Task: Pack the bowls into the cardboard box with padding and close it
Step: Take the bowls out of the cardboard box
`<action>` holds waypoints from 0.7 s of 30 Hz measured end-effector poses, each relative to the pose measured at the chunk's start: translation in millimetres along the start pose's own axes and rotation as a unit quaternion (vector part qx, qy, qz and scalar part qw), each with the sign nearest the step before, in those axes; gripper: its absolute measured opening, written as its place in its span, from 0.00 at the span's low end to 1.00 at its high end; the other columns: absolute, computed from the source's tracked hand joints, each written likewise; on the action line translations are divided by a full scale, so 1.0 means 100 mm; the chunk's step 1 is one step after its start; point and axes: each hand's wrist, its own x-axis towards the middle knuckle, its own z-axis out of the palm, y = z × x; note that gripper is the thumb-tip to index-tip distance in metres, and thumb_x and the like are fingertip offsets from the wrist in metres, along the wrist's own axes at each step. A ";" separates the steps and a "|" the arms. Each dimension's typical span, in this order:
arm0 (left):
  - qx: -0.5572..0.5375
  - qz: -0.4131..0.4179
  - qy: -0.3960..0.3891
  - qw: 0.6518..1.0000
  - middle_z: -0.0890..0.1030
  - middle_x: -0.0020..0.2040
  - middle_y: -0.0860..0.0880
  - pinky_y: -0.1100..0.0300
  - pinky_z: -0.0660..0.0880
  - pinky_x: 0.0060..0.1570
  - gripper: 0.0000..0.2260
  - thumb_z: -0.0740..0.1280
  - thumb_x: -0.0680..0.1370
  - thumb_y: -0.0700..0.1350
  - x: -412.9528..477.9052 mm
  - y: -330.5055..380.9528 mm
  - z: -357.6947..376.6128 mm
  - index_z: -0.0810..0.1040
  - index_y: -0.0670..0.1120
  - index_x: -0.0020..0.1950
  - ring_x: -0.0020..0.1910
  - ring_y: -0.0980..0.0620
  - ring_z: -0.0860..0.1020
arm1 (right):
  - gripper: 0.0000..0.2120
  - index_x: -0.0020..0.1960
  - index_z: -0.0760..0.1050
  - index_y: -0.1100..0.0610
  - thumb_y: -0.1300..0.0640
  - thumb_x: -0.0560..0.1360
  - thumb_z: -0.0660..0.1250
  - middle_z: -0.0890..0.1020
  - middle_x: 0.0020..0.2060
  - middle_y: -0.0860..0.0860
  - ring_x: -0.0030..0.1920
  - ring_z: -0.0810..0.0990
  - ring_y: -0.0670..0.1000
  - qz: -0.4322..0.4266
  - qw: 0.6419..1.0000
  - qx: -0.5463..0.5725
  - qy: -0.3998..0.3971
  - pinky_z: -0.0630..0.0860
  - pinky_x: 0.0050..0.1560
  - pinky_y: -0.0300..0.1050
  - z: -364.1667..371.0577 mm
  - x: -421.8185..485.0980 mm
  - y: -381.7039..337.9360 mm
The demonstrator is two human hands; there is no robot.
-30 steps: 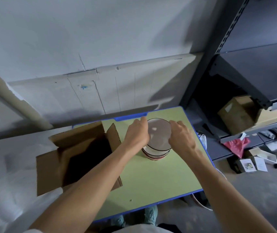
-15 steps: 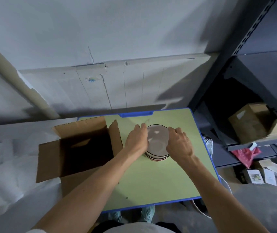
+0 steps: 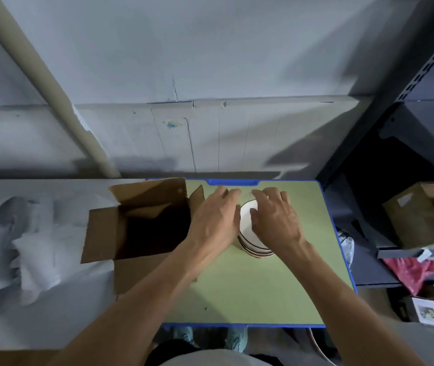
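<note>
A stack of white bowls with dark rims (image 3: 247, 225) stands on the green table (image 3: 250, 286), just right of the open cardboard box (image 3: 120, 233). The box's flaps stand up and its inside is dark. My left hand (image 3: 214, 223) wraps the stack's left side, thumb at the rim. My right hand (image 3: 276, 220) lies over the right part of the top bowl, with its thumb inside the bowl and its fingers curled past the far rim. Both hands hide much of the stack. White padding sheets (image 3: 33, 260) lie left of the box.
A blue edge (image 3: 237, 325) runs round the table, which stands against a grey wall. To the right is a dark metal shelf with a brown carton (image 3: 421, 215), a red bag (image 3: 416, 270) and small boxes (image 3: 432, 310) on the floor.
Both hands have shifted from the sides of the stack to further over its top and far rim. The stack has stayed on the table. The view has tilted down.
</note>
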 end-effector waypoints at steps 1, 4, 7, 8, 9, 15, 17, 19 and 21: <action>0.012 -0.003 0.028 1.000 0.77 0.50 0.47 0.49 0.75 0.45 0.12 0.65 0.79 0.44 -0.05 -0.07 -0.06 0.76 0.45 0.62 0.47 0.44 0.78 | 0.17 0.55 0.79 0.63 0.66 0.67 0.73 0.79 0.49 0.62 0.45 0.76 0.66 -0.017 1.000 0.006 0.007 0.76 0.40 0.54 -0.01 0.04 -0.09; 0.058 -0.055 0.071 0.994 0.76 0.46 0.49 0.56 0.72 0.35 0.08 0.65 0.78 0.45 -0.28 -0.38 -0.22 0.78 0.46 0.56 0.43 0.47 0.76 | 0.13 0.55 0.78 0.63 0.65 0.70 0.69 0.78 0.50 0.61 0.47 0.75 0.65 -0.053 0.998 0.029 0.026 0.75 0.43 0.55 -0.02 0.13 -0.39; 0.099 -0.141 0.061 0.983 0.77 0.52 0.49 0.61 0.67 0.42 0.11 0.63 0.79 0.48 -0.56 -0.70 -0.35 0.78 0.49 0.60 0.48 0.50 0.73 | 0.10 0.51 0.78 0.62 0.65 0.70 0.67 0.78 0.49 0.60 0.45 0.74 0.63 -0.103 0.994 0.031 0.036 0.74 0.43 0.55 0.02 0.17 -0.74; 0.109 -0.164 0.049 0.979 0.76 0.55 0.48 0.61 0.67 0.46 0.13 0.62 0.80 0.48 -0.64 -0.81 -0.37 0.77 0.50 0.63 0.51 0.51 0.72 | 0.08 0.49 0.79 0.61 0.65 0.70 0.67 0.78 0.48 0.60 0.45 0.74 0.62 -0.119 0.992 0.029 0.034 0.73 0.42 0.53 0.04 0.17 -0.86; 0.111 -0.182 0.040 0.976 0.76 0.58 0.48 0.59 0.69 0.51 0.14 0.61 0.80 0.49 -0.71 -0.93 -0.37 0.75 0.50 0.65 0.54 0.50 0.71 | 0.05 0.47 0.78 0.61 0.64 0.71 0.66 0.78 0.47 0.59 0.44 0.73 0.61 -0.134 0.990 0.029 0.028 0.71 0.41 0.52 0.06 0.17 -0.97; 0.119 -0.232 0.006 0.965 0.69 0.70 0.46 0.52 0.67 0.67 0.18 0.62 0.79 0.51 -0.97 -1.59 -0.35 0.70 0.52 0.69 0.67 0.45 0.67 | 0.08 0.51 0.79 0.58 0.58 0.74 0.66 0.78 0.50 0.57 0.50 0.73 0.60 -0.165 0.986 0.004 -0.031 0.74 0.53 0.54 0.29 0.09 -1.52; 0.121 -0.219 0.004 0.968 0.67 0.70 0.45 0.51 0.67 0.66 0.20 0.62 0.79 0.51 -1.02 -1.77 -0.36 0.67 0.51 0.70 0.68 0.45 0.66 | 0.12 0.57 0.77 0.56 0.56 0.76 0.64 0.77 0.54 0.55 0.54 0.73 0.58 -0.157 0.985 0.003 -0.067 0.72 0.57 0.51 0.38 0.06 -1.68; 0.103 -0.215 -0.016 0.971 0.64 0.71 0.44 0.50 0.69 0.65 0.23 0.61 0.79 0.53 -1.05 -1.91 -0.38 0.62 0.51 0.73 0.69 0.44 0.64 | 0.13 0.61 0.76 0.54 0.54 0.78 0.62 0.76 0.56 0.54 0.56 0.72 0.56 -0.146 0.984 0.000 -0.098 0.72 0.58 0.49 0.49 0.03 -1.83; 0.071 -0.205 -0.040 0.975 0.60 0.73 0.42 0.48 0.69 0.66 0.26 0.61 0.80 0.54 -1.06 -2.02 -0.37 0.59 0.51 0.76 0.71 0.42 0.62 | 0.14 0.62 0.75 0.53 0.53 0.78 0.61 0.76 0.57 0.52 0.56 0.72 0.54 -0.125 0.985 -0.003 -0.120 0.72 0.58 0.48 0.59 -0.02 -1.97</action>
